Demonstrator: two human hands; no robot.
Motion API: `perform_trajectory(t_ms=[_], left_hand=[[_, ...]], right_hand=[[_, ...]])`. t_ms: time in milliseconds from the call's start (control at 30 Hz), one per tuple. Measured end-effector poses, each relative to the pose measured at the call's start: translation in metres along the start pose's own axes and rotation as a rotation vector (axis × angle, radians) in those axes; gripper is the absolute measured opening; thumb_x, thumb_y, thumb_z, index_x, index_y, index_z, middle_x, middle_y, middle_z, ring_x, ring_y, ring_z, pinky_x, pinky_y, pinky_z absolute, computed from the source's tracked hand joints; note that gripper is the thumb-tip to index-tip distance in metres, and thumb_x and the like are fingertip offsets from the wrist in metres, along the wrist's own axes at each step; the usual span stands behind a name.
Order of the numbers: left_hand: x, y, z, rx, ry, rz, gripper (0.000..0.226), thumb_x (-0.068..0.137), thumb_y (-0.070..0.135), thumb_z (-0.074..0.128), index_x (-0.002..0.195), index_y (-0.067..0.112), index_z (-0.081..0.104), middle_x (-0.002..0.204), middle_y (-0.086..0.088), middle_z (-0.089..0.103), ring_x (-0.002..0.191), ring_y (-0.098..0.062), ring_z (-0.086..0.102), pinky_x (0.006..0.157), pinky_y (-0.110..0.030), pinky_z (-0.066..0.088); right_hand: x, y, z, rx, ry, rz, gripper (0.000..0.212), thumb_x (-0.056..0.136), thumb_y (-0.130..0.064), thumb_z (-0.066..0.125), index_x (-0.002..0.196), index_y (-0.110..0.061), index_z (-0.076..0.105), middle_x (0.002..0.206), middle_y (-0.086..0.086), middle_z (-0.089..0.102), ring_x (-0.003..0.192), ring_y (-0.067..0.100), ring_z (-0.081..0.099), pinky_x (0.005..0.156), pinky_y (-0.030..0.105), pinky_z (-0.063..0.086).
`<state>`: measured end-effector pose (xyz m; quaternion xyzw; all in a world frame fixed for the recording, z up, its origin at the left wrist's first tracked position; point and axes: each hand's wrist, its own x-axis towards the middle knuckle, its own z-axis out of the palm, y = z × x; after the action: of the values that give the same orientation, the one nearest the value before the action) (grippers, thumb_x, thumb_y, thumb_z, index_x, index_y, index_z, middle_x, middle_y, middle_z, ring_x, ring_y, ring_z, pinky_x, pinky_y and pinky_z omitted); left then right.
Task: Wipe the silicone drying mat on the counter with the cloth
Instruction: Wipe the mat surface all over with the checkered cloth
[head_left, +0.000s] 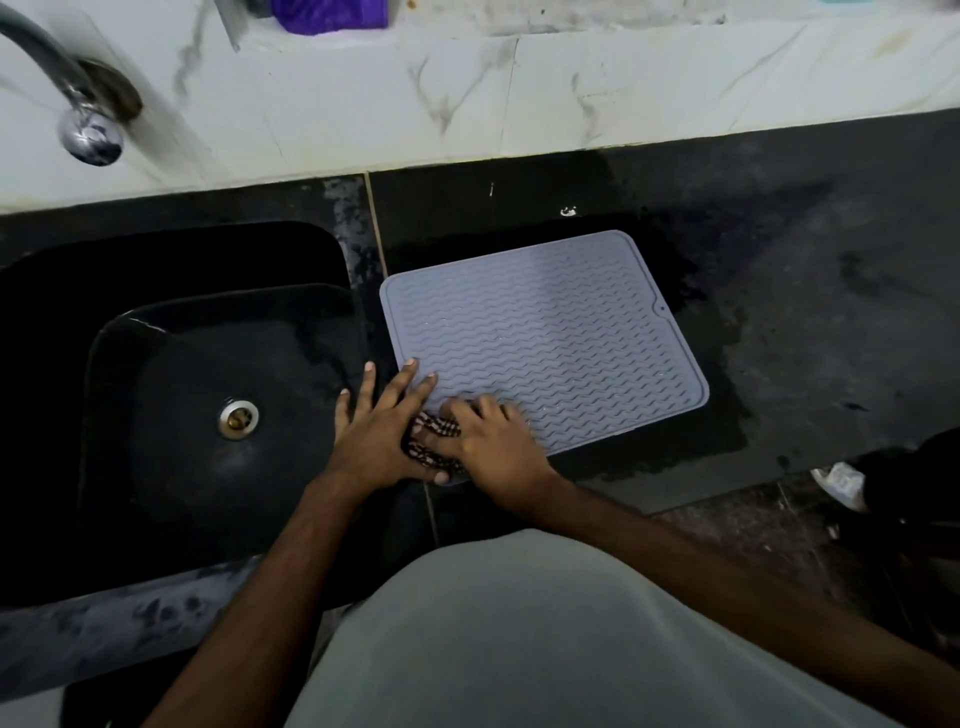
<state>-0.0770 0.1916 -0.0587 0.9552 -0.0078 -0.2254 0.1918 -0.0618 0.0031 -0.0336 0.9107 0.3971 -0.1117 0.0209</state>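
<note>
A grey silicone drying mat (550, 332) with wavy ridges lies on the black counter, right of the sink. A small striped cloth (435, 440) sits at the mat's near left corner, mostly hidden under my hands. My right hand (493, 449) is bunched over the cloth and presses it onto the mat. My left hand (382, 431) lies flat with fingers spread across the mat's left edge, its thumb side touching the cloth.
A black sink (171, 415) with a metal drain (238, 419) lies to the left. A chrome tap (78, 104) juts from the marble wall. The black counter (810, 312) looks wet around the mat. A purple object (332, 15) rests on the ledge.
</note>
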Motion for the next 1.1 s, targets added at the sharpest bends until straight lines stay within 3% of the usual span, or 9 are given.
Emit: perform_trajectory(t_ms=[133,300,500,600,700,767,900,1033,1100], left_hand=[[0.001,-0.001,0.000,0.030,-0.010,0.006,0.138,0.049,0.083,0.075,0.155,0.053,-0.008,0.162,0.024,-0.024,0.147,-0.025,-0.035,0.117,-0.062,-0.011],[0.004,-0.002,0.001,0.018,-0.027,0.013,0.138,0.050,0.084,0.075,0.155,0.051,-0.010,0.162,0.021,-0.027,0.146,-0.025,-0.036,0.115,-0.062,-0.016],[0.001,0.001,-0.001,0.028,-0.030,0.022,0.138,0.052,0.084,0.073,0.156,0.048,-0.010,0.162,0.019,-0.027,0.146,-0.025,-0.036,0.115,-0.062,-0.017],[0.000,0.000,-0.002,0.023,-0.041,0.031,0.138,0.051,0.087,0.071,0.155,0.050,-0.011,0.161,0.021,-0.029,0.146,-0.026,-0.036,0.116,-0.063,-0.016],[0.000,0.001,-0.003,0.051,-0.059,0.026,0.141,0.049,0.086,0.072,0.155,0.050,-0.013,0.160,0.021,-0.032,0.146,-0.027,-0.036,0.116,-0.065,-0.014],[-0.001,0.005,-0.004,0.081,-0.073,0.009,0.144,0.049,0.083,0.075,0.155,0.048,-0.015,0.160,0.020,-0.033,0.146,-0.028,-0.037,0.115,-0.065,-0.015],[-0.002,0.009,-0.006,0.104,-0.069,-0.018,0.145,0.050,0.079,0.078,0.155,0.047,-0.015,0.160,0.019,-0.033,0.143,-0.029,-0.041,0.112,-0.066,-0.021],[-0.002,0.013,-0.006,0.081,-0.073,-0.033,0.146,0.050,0.075,0.082,0.157,0.044,-0.013,0.161,0.017,-0.032,0.141,-0.029,-0.043,0.107,-0.062,-0.027],[-0.003,0.015,-0.007,0.076,-0.075,-0.043,0.146,0.050,0.072,0.084,0.157,0.043,-0.011,0.162,0.016,-0.031,0.141,-0.028,-0.043,0.107,-0.061,-0.027]], right_hand=[[-0.019,0.034,0.001,-0.113,0.056,-0.050,0.051,0.092,-0.028,0.060,0.138,-0.048,0.050,0.136,0.002,0.047,0.112,0.030,0.047,0.088,0.046,0.043],[-0.044,0.079,-0.009,-0.166,0.020,0.144,0.047,0.093,-0.027,0.045,0.132,-0.051,0.056,0.136,-0.001,0.048,0.114,0.029,0.044,0.091,0.044,0.037],[-0.045,0.080,-0.024,-0.216,0.049,0.337,0.033,0.084,-0.024,0.067,0.114,-0.037,0.069,0.124,0.001,0.053,0.108,0.030,0.043,0.086,0.045,0.037],[-0.032,0.057,-0.024,-0.051,0.133,0.217,0.049,0.083,-0.015,0.065,0.126,-0.038,0.063,0.128,0.004,0.053,0.109,0.032,0.045,0.085,0.047,0.041],[-0.016,0.026,-0.013,0.084,0.056,-0.016,0.060,0.088,-0.019,0.063,0.142,-0.038,0.047,0.134,0.007,0.048,0.118,0.032,0.045,0.091,0.050,0.044],[-0.013,0.015,0.001,0.008,0.030,-0.109,0.057,0.092,-0.028,0.062,0.144,-0.040,0.045,0.134,0.008,0.048,0.115,0.031,0.047,0.088,0.048,0.045],[-0.026,0.031,0.004,-0.095,0.032,-0.201,0.054,0.091,-0.030,0.064,0.141,-0.044,0.048,0.137,0.005,0.047,0.115,0.030,0.046,0.087,0.046,0.042],[-0.046,0.073,-0.005,-0.199,0.048,-0.189,0.039,0.096,-0.032,0.052,0.133,-0.043,0.056,0.138,0.000,0.051,0.114,0.029,0.048,0.087,0.044,0.037],[-0.058,0.101,-0.007,-0.253,0.052,-0.189,0.037,0.092,-0.031,0.061,0.128,-0.041,0.062,0.138,0.000,0.053,0.115,0.029,0.048,0.089,0.042,0.034]])
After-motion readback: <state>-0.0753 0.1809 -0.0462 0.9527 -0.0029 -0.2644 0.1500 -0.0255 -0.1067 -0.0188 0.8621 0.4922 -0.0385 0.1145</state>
